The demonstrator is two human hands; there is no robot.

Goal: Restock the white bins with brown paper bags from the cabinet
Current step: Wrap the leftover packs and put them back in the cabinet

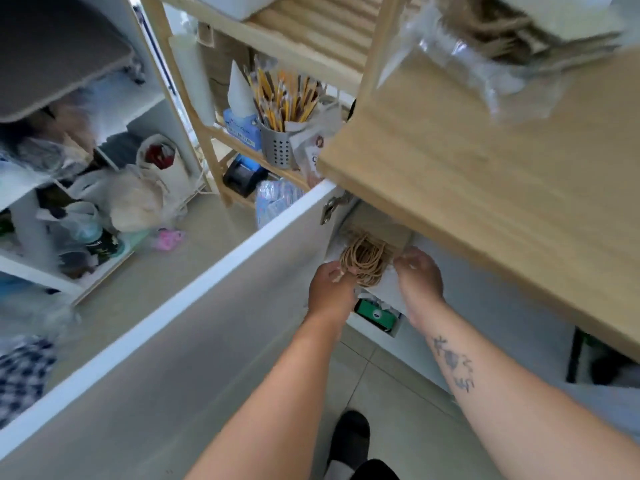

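Note:
A bundle of brown paper bags (375,233) with twisted rope handles (363,259) sticks out of the open cabinet under the wooden counter (467,188). My left hand (329,292) grips the left side of the bundle at the handles. My right hand (419,275) grips its right side, fingers curled onto the bags. Most of the bags lie hidden under the counter. No white bin can be made out; a blurred white container (540,15) with brown paper sits on the counter at top right.
The white cabinet door (194,306) stands open to my left. A green box (375,313) lies on the lower cabinet shelf. Behind stands a wooden rack (214,133) with a grey cup of pencils (277,143). A cluttered white shelf (34,265) is at left. My shoe (349,438) is on the tiled floor.

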